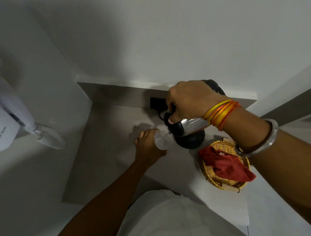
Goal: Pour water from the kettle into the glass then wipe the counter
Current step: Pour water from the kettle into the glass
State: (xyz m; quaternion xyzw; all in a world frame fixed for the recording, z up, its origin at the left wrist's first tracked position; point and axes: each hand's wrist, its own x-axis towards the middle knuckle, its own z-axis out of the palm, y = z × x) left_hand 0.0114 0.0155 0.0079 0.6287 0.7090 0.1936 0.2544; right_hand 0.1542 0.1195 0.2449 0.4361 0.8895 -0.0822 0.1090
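2 hands: 1 kettle (185, 125), 1 glass (162, 140).

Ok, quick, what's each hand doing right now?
Left hand: closed around the glass.
Right hand: closed on the kettle handle, tilting it over the glass.

Counter (113, 156) left of glass (162, 140) bare; basket (226, 182), kettle base (190, 141) crowd right.
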